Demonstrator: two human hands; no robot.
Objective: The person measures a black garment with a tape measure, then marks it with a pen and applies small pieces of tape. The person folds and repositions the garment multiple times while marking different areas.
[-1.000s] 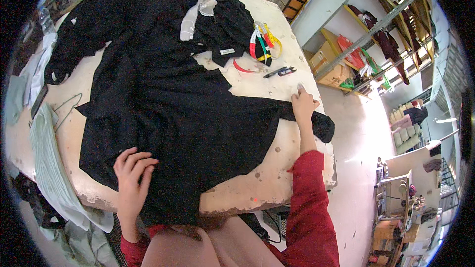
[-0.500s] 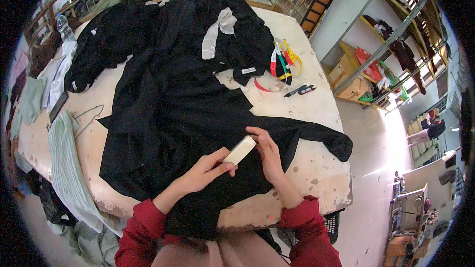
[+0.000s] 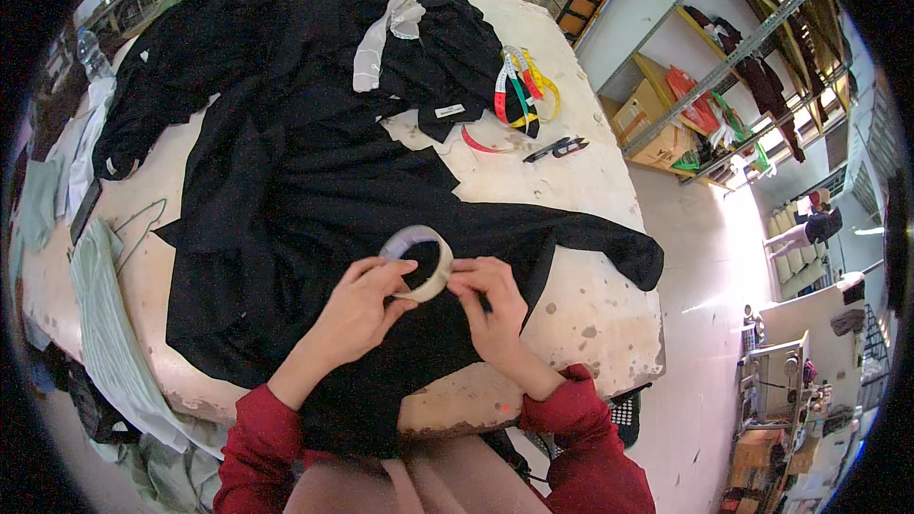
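Observation:
A roll of pale tape (image 3: 440, 279) is held above the black garment (image 3: 314, 200), its round opening facing up. My left hand (image 3: 369, 303) grips the roll's left side, thumb and fingers closed on the ring. On its right side, the fingers of my right hand (image 3: 487, 303) pinch the outer face of the tape. Under both hands the black cloth lies spread over the pale table (image 3: 600, 324), with one sleeve-like strip reaching right.
A coiled measuring tape (image 3: 522, 86) and dark pens (image 3: 555, 149) lie toward the back right. White lace-like cloth (image 3: 386, 38) rests on the black garment. Pale green pleated cloth (image 3: 114, 314) and a hanger (image 3: 141, 228) are at left. Shelves with boxes (image 3: 657, 128) stand right.
The tape roll has turned from edge-on to showing its open ring. My right fingers, loose beside it before, now pinch its side. The whole view has shifted slightly.

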